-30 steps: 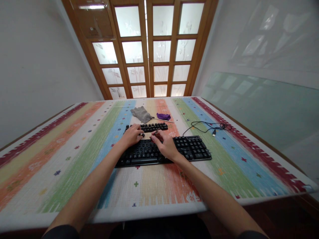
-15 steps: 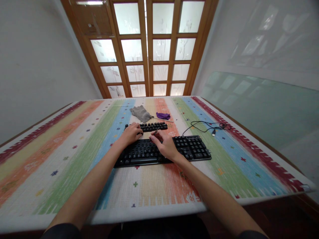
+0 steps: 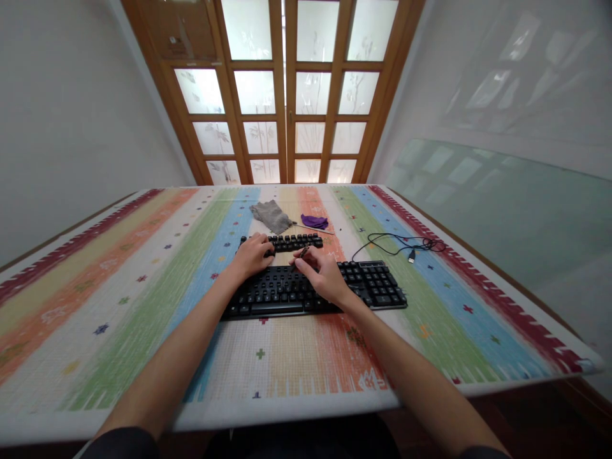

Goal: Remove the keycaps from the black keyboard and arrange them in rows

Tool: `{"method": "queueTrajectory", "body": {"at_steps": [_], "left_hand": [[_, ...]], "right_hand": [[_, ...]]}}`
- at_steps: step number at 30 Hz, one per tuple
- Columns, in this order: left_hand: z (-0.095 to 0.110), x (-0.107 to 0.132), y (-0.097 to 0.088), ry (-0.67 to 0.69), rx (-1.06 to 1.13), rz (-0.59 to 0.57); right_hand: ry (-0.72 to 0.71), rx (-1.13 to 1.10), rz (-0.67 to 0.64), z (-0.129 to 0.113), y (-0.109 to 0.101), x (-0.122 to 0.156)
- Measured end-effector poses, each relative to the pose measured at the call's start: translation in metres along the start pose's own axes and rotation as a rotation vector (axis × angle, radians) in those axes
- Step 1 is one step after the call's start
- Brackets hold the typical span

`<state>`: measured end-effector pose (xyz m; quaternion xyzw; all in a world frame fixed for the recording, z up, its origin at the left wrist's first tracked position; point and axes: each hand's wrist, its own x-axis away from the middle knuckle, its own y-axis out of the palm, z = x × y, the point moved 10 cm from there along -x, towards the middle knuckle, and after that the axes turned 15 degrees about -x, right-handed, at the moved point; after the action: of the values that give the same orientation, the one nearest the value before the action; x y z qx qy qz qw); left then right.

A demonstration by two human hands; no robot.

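A black keyboard (image 3: pixel 277 308) lies before me; the tops of its main keys look smaller and lower than those on the number pad (image 3: pixel 382 287). Just behind it are rows of loose black keycaps (image 3: pixel 301 241). My left hand (image 3: pixel 254 256) rests at the keyboard's upper left, fingers curled in beside the keycaps; something dark shows at its fingertips, too small to name. Over the middle of the keyboard, my right hand (image 3: pixel 321 273) pinches a small, thin dark tool (image 3: pixel 303 252) that slants down toward the keys. Its lower tip is hard to make out.
Behind the keycaps lie a grey cloth (image 3: pixel 270 216), a purple cloth (image 3: pixel 314 221) and a thin rod (image 3: pixel 318 229). The keyboard's black cable (image 3: pixel 373 241) runs right to a USB plug (image 3: pixel 412 257). A striped tablecloth (image 3: pixel 157 306) covers the table.
My right hand has turned slightly, and the dark tool in it now stands more upright over the keys. The left hand keeps its place. The view has shifted a little.
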<state>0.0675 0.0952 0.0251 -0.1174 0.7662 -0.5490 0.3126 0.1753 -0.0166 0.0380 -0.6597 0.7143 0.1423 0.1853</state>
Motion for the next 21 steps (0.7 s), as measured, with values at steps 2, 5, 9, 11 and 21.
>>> {"method": "queueTrajectory", "body": {"at_steps": [2,5,9,11,21], "left_hand": [[-0.001,0.002,-0.002,-0.020,0.009,0.011],[-0.001,0.008,-0.008,-0.045,0.030,0.043],[0.003,0.021,-0.013,-0.079,0.065,0.048],[0.005,0.027,-0.014,-0.098,0.067,0.029],[0.009,0.036,-0.012,-0.104,0.036,-0.002]], "right_hand": [[0.002,-0.006,-0.025,-0.002,0.001,0.000],[0.008,0.017,-0.054,-0.003,0.003,0.000],[0.020,0.057,-0.075,0.000,0.006,0.002],[0.031,0.046,-0.084,0.005,0.010,0.003],[-0.035,0.069,-0.185,-0.005,0.047,0.015]]}}
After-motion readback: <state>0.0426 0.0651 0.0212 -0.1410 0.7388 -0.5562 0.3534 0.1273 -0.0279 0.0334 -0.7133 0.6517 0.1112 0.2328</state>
